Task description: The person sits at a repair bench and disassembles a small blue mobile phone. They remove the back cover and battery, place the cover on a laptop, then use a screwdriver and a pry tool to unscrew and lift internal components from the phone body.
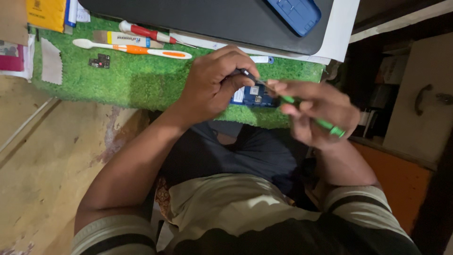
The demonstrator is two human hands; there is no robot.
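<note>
My left hand is closed around a dark slim tool, probably tweezers, whose tip points at a blue circuit board lying on the green grass-like mat. My right hand grips a green-handled screwdriver, its tip reaching toward the same board. Both hands hover just above the board near the mat's front edge, partly hiding it.
On the mat lie an orange and white toothbrush, a red-handled screwdriver, a flat brush, a small black part and a cloth piece. A blue phone cover rests on a dark pad. A cabinet stands right.
</note>
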